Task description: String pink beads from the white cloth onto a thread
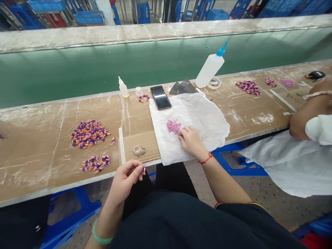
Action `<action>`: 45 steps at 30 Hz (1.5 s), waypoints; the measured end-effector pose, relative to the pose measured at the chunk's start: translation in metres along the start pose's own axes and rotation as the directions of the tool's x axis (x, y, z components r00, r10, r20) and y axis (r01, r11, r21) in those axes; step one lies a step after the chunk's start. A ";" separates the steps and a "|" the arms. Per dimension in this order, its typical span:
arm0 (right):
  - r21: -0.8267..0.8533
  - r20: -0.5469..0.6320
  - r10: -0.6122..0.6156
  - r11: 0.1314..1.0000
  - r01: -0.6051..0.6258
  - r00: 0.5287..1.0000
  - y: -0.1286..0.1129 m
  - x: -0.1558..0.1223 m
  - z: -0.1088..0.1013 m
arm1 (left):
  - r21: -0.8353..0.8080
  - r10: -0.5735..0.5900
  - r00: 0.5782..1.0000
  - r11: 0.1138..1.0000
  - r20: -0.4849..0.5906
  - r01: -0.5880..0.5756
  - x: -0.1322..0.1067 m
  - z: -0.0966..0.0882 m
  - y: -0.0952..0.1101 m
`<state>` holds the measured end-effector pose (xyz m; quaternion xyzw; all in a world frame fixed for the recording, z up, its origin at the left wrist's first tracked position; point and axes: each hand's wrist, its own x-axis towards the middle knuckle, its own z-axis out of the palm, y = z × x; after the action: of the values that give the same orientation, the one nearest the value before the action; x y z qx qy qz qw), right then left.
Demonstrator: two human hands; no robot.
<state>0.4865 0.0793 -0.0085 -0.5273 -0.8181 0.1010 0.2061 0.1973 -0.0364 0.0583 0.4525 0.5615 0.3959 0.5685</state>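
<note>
A tiny purple bit (144,169) was pinched in the left hand (126,181), with the fingers (133,167) curled in narrow and close. The right hand (190,141) lay on white paper (207,117), its fingers (185,133) a little apart and just beside a small heap of pink beads (173,126). Past those fingers lay a black phone (160,97). Past the left fingers lay a big pile of purple and orange bits (89,134).

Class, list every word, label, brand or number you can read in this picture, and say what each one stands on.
None can be read: the white squeeze bottle, the small clear bottle and the dark smartphone show no legible print.
</note>
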 end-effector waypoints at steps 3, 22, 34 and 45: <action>-0.006 -0.009 -0.006 1.000 0.006 1.000 0.000 -0.001 0.003 | 0.014 0.021 1.000 1.000 0.006 -0.021 0.000 0.001 0.000; 0.170 -0.176 -0.444 0.865 0.472 0.878 -0.106 -0.018 -0.077 | 0.096 0.340 0.911 0.924 0.232 -0.369 0.025 0.054 0.044; 0.444 -0.120 -0.302 0.836 0.323 0.946 -0.117 -0.015 -0.080 | 0.129 0.330 0.928 0.926 0.175 -0.354 0.019 0.045 0.039; 0.529 -0.067 -0.290 0.801 0.281 0.955 -0.125 -0.010 -0.071 | 0.163 0.433 0.885 0.873 0.173 -0.459 0.019 0.036 0.037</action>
<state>0.4189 0.0138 0.1002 -0.3193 -0.8295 0.2961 0.3496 0.2368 -0.0108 0.0872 0.6495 0.4399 0.4276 0.4492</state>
